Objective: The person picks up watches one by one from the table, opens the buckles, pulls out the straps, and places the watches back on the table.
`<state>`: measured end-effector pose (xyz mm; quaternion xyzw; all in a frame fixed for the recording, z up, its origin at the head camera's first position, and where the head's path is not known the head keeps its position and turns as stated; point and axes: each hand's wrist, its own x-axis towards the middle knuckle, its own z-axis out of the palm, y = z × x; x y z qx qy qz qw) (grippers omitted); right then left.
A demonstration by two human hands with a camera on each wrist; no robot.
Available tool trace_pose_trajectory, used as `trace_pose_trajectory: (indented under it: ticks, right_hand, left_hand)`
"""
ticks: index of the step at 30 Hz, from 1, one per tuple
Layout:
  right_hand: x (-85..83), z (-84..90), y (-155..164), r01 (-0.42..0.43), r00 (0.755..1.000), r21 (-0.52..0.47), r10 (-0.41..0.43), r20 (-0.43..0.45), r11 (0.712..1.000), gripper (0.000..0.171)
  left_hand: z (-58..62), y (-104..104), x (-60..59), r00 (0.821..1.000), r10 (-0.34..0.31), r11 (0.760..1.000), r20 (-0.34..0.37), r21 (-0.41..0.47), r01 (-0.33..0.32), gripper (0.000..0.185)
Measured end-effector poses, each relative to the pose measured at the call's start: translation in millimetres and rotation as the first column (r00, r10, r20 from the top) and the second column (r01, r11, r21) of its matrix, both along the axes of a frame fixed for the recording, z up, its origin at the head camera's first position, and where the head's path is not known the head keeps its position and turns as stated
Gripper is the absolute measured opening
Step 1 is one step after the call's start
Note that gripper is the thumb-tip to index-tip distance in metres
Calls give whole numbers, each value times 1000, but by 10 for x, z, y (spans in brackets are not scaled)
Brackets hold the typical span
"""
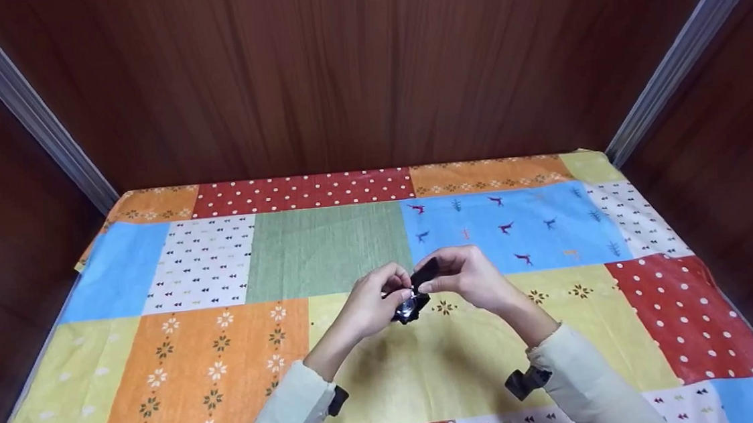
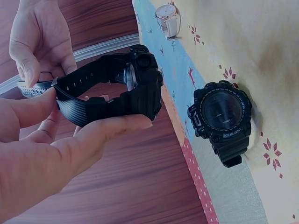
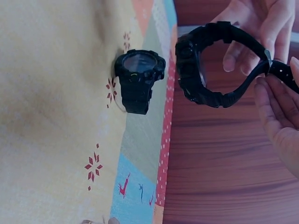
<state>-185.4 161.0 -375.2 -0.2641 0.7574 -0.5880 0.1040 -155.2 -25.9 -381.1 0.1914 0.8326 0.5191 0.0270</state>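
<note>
Both hands hold a black digital watch [image 2: 140,88] up over the table, its strap joined into a loop at a metal buckle [image 3: 267,57]. My left hand [image 1: 371,302] pinches the strap near the buckle, and its fingers reach along under the strap toward the case. My right hand [image 1: 466,278] grips the strap's free end [image 1: 426,272] between thumb and fingers. The shiny case back faces into the loop. A second black sport watch [image 2: 222,112] lies face up on the cloth beneath the hands. In the head view it does not show.
A small watch with a pale strap [image 2: 169,21] stands farther off on the cloth. The patchwork tablecloth [image 1: 228,371] covers the table. Dark wood panels [image 1: 339,73] close in the back and both sides, with metal corner strips [image 1: 679,46].
</note>
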Motion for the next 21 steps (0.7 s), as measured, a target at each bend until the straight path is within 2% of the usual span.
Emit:
trace_pose_trajectory:
  ticks: [5,8,15,21]
  right_hand:
    - [1,2,0,4,1000,5,-4,-8,1000,23]
    - [7,14,-6,2,1000,10,-2,-15,1000,22]
    - [18,48,-17,39,999,10,-38,-11,999,25]
    - [20,101,4,75,997,-1,-75,23,997,27]
  left_hand:
    - [-4,-18,-1,1000,-4,1000,29,30,4,6]
    - [10,-15,8,998,19,999,56,47,-21,7]
    - [41,19,22,996,92,995,12,38,-93,7]
    - [58,-4,24,991,131,988,0,83,-131,5]
